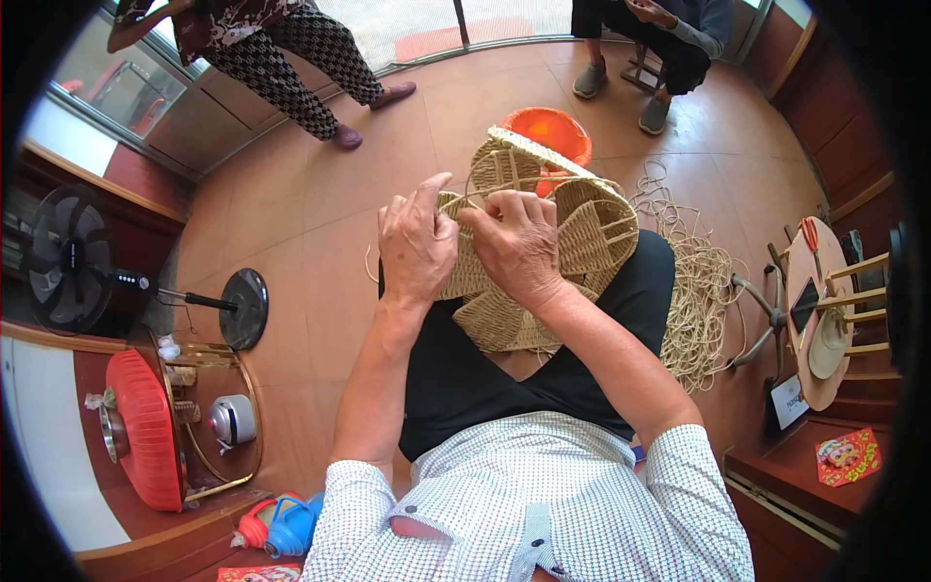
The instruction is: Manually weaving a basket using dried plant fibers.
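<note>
A woven straw basket (592, 228) with petal-like woven panels rests tilted across my lap. Its thick braided rim or handle (538, 147) runs along the far side. My left hand (417, 242) is at the basket's left part, fingers curled and thumb pressed in. A thin straw cord (469, 184) loops up between my hands, and a loose end sticks out left of my left hand. Close beside it, my right hand (519, 242) pinches the cord at the weave, knuckles up. My fingers cover the exact spot where the cord meets the basket.
A heap of loose straw cord (703, 310) lies on the floor at my right. An orange bucket (553, 131) stands beyond the basket. A black fan (242, 308) and a kettle (233, 422) are at left, a round table (819, 320) at right. Two people are ahead.
</note>
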A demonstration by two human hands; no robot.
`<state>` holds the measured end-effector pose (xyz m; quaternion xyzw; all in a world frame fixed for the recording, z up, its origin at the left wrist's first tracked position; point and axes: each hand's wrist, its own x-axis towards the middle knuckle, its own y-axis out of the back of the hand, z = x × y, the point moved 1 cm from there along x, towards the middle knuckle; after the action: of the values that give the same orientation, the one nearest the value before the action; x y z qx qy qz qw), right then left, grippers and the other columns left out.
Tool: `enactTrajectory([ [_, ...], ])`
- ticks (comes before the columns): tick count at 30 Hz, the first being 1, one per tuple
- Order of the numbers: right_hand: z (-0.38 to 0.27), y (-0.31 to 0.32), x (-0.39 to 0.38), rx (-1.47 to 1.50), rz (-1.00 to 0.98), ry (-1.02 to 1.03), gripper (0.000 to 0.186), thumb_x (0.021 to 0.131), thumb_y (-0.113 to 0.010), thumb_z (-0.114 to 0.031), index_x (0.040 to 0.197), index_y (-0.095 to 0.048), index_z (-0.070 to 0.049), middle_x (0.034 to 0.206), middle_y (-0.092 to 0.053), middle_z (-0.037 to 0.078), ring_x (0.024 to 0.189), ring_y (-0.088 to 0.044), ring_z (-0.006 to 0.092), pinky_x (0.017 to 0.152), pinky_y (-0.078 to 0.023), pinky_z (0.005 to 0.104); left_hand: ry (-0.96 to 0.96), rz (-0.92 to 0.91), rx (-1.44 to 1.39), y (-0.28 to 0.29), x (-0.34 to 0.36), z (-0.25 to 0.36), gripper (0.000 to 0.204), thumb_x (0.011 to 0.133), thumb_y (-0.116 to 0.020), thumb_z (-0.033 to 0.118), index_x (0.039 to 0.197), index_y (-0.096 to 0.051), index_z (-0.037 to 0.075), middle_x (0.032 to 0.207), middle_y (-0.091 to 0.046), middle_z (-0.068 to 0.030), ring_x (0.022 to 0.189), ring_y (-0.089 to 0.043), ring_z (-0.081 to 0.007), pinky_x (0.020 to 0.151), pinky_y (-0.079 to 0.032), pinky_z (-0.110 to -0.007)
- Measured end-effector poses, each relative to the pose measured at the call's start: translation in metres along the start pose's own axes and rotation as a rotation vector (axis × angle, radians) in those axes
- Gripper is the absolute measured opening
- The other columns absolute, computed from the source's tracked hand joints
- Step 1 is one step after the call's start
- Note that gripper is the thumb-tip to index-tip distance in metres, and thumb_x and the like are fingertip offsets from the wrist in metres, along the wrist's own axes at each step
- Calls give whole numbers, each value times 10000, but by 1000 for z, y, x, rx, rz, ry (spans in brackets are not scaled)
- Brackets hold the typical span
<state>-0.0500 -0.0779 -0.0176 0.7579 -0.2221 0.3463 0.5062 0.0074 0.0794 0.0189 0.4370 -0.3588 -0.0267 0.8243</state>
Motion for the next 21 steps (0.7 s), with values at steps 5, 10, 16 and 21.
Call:
enactTrajectory([
  [5, 3, -9, 2, -21, -21, -27, 139, 870, -790, -233, 994, -728, -244, 1013, -589, -42, 1009, -597, 207, 886, -414, 432, 45, 56, 181, 15, -11, -14, 494, 858, -645, 25, 1333, -702, 148, 992, -763, -113, 889, -666, -344, 903, -522, -497],
  [10, 7, -13, 1, 57, 83, -29, 135, 875, -817, -285, 966, -723, -253, 1009, -613, -59, 999, -604, 191, 894, -423, 422, 284, 46, 321, 60, -44, -100, 479, 858, -645, 55, 1316, -718, 174, 903, -741, -129, 892, -705, -348, 814, -555, -503],
  [16, 9, -12, 0, 70, 174, 1, 161, 876, -821, -287, 984, -716, -232, 1027, -635, -66, 1000, -615, 181, 894, -436, 408, 617, 82, 336, 151, -118, -252, 320, 876, -707, 123, 1186, -787, 136, 852, -765, -149, 807, -752, -328, 761, -573, -463],
  [21, 8, -11, -3, 56, 204, -38, 152, 888, -814, -261, 987, -716, -199, 1013, -641, -50, 987, -626, 189, 871, -444, 400, 628, 179, 543, 211, -159, -301, 218, 902, -667, 131, 1048, -814, 65, 938, -809, -173, 884, -782, -360, 839, -601, -464],
])
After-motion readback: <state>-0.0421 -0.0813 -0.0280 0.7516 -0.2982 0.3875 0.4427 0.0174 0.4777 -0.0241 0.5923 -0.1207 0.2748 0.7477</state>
